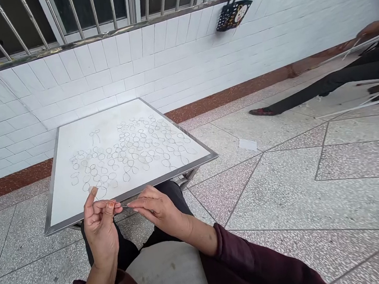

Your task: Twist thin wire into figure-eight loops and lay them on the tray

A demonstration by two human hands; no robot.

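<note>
My left hand (100, 225) and my right hand (156, 208) are raised close together just before the near edge of a low white table (61, 200). Each pinches an end of a thin short wire (124, 206) stretched between their fingertips. Both hands have thumb and forefinger pressed together; the other fingers of the left are curled loosely upward. Spread over the table top lie several thin wire loops (129, 151) bent into figure-eight and bow shapes.
A white tiled wall with a barred window runs behind the table. A black basket (232, 15) hangs from the bars. Another person's leg and shoe (261, 112) stretch over the speckled floor at the right. A grey cloth (172, 271) lies over my lap.
</note>
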